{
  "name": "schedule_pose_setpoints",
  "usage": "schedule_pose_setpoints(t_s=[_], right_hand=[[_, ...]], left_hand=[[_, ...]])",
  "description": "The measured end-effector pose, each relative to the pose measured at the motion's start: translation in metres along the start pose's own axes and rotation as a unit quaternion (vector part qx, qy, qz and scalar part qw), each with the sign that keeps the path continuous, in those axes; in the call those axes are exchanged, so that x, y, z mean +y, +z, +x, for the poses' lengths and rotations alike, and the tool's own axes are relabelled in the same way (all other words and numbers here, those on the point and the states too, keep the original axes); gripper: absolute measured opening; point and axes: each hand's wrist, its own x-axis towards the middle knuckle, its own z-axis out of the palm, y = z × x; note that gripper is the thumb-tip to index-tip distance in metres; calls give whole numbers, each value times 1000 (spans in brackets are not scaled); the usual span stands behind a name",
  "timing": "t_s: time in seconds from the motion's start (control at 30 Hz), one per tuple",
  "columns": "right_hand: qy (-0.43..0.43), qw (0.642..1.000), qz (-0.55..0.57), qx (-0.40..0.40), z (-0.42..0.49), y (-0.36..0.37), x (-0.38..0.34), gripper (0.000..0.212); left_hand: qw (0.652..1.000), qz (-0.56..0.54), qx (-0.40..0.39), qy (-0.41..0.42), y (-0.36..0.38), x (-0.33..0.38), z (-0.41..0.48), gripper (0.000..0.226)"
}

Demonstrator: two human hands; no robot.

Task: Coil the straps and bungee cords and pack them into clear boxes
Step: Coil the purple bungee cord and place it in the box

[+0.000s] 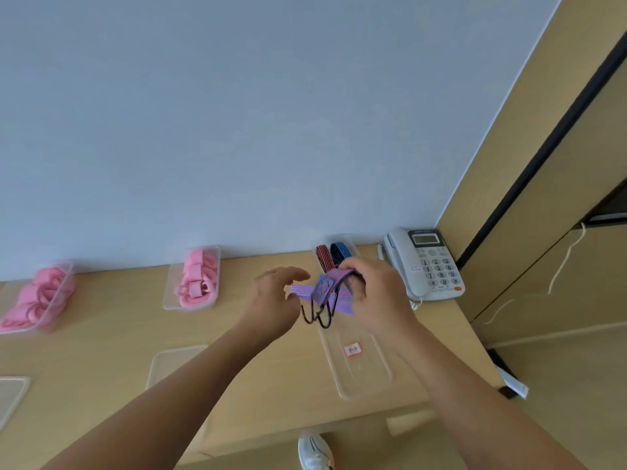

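A flat bungee cord [324,293] striped red and blue, with dark hooks hanging below it, is held folded above the table. My right hand [371,293] grips its folded bundle from the right. My left hand [271,300] touches its left end with fingers curled. Below them lies a long clear box [359,371] with a red-edged label. At the box's far end sit a red-black coiled cord [323,256] and a blue-black one [341,253]. Two clear boxes hold pink straps: one at mid-left [195,279], one at far left [35,300].
A grey desk phone [425,262] stands at the back right of the wooden table [118,334], close to the long box. Two clear lids lie near the front: one [173,362] at mid-left, one [12,395] at the left edge. A white shoe [314,451] shows below the table edge.
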Motion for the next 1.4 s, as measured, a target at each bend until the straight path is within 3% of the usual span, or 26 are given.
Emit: schedule_pose_setpoints(t_s=[0.17, 0.33, 0.47, 0.57, 0.7, 0.77, 0.87, 0.97, 1.07, 1.23, 1.4], right_hand=[[52, 987, 136, 65, 1, -45, -67, 26], [78, 966, 232, 79, -9, -76, -111, 26], [99, 941, 323, 38, -21, -105, -140, 26], [112, 922, 369, -38, -33, -122, -150, 13], [67, 915, 347, -196, -48, -147, -145, 23], [24, 921, 312, -231, -54, -165, -142, 30], [10, 929, 334, -157, -57, -187, -135, 35], [15, 900, 432, -53, -56, -206, -130, 33], [5, 885, 461, -65, -55, -224, -134, 34], [-3, 890, 442, -112, -51, -246, -123, 30], [-26, 905, 404, -130, -57, -257, -107, 28]], left_hand=[[993, -107, 5, 46, -43, 46, -24, 36], [975, -187, 8, 117, -85, 79, -54, 51], [958, -234, 2, 169, -116, 108, -71, 53], [940, -277, -3, 202, -127, 130, -81, 39], [923, -331, -46, 191, -131, 157, -94, 18], [929, -322, -46, 176, -129, 168, -97, 13], [931, -334, -24, 148, -125, 185, -98, 17], [927, -355, -22, 120, -116, 206, -102, 22], [928, -354, -27, 112, -101, 225, -107, 15], [940, -321, -30, 108, -82, 247, -110, 24], [936, -337, -61, 78, -68, 250, -114, 15]])
